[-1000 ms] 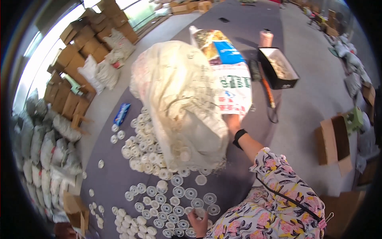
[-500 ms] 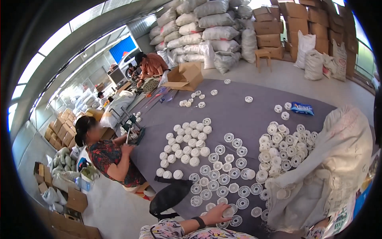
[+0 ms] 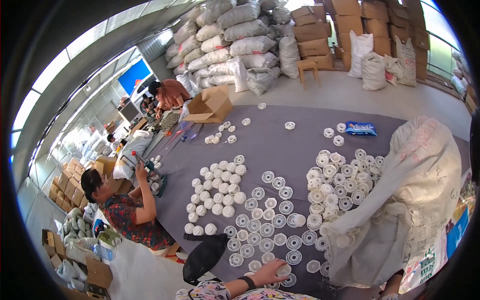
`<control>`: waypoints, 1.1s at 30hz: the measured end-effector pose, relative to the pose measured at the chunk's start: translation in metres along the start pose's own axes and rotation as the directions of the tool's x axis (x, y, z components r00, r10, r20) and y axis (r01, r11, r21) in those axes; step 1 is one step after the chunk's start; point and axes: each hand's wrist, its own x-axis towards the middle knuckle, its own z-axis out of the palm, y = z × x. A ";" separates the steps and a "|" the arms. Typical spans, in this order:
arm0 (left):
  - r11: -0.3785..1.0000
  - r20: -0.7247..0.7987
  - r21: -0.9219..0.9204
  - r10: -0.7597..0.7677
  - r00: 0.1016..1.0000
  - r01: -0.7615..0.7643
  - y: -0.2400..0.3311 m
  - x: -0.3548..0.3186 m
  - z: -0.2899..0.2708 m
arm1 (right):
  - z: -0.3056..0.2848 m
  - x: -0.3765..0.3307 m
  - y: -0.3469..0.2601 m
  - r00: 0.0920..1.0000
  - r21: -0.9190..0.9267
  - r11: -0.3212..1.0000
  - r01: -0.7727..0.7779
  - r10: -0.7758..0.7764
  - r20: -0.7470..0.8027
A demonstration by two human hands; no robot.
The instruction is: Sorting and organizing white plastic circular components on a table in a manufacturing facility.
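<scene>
My left hand (image 3: 267,273), with a dark band at its wrist, grips a white round plastic part (image 3: 283,270) at the near table edge. Just beyond it, clear ring-like plastic discs (image 3: 294,257) lie flat in loose rows, some with white pieces among them. White domed caps (image 3: 218,198) stand grouped to the left of the discs. A heap of white plastic parts (image 3: 340,182) spills beside a large woven sack (image 3: 425,165). Of my right arm (image 3: 395,284) only a bit shows below the sack, and its fingers are hidden.
A black bag (image 3: 204,257) hangs over the near left table edge. At left, a co-worker (image 3: 131,212) stands by a small hand press (image 3: 156,182). A blue packet (image 3: 361,128) and an open carton (image 3: 212,104) sit farther off. Stacked sacks (image 3: 250,31) line the back.
The whole view has shifted, so the scene lies farther left. The co-worker has raised a hand to the press handle. My left hand still holds the round part near the table edge.
</scene>
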 end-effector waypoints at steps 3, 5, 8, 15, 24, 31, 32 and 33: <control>0.997 -0.005 0.041 0.069 0.998 -0.069 -0.006 0.005 0.001 | -0.078 -0.026 -0.018 0.992 -0.034 0.999 -0.026 0.021 -0.121; 0.993 -0.003 0.036 0.110 0.994 -0.110 0.000 0.002 -0.007 | -0.134 -0.057 -0.037 0.978 -0.056 0.997 -0.047 0.034 -0.205; 0.984 -0.017 0.035 0.178 0.984 -0.177 -0.005 -0.002 -0.014 | -0.201 -0.092 -0.059 0.945 -0.065 0.996 -0.053 0.029 -0.326; 0.983 -0.100 -0.098 0.143 0.985 -0.153 -0.040 -0.047 -0.011 | -0.317 -0.167 -0.106 0.873 -0.072 0.996 -0.055 0.013 -0.487; 0.931 -0.080 -0.360 0.030 0.996 -0.057 -0.106 -0.091 -0.063 | -0.303 -0.230 -0.142 0.926 0.241 0.919 -0.312 0.352 -0.140; 0.516 0.282 -0.808 -0.083 0.956 0.284 -0.181 -0.112 -0.094 | -0.224 -0.397 -0.137 0.715 0.272 0.935 -0.227 0.350 -0.605; 0.465 0.304 -0.828 -0.097 0.948 0.313 -0.188 -0.116 -0.099 | -0.229 -0.423 -0.129 0.667 0.334 0.923 -0.191 0.372 -0.645; 0.456 0.312 -0.823 -0.136 0.940 0.339 -0.181 -0.121 -0.115 | -0.226 -0.451 -0.122 0.649 0.332 0.940 -0.082 0.303 -0.698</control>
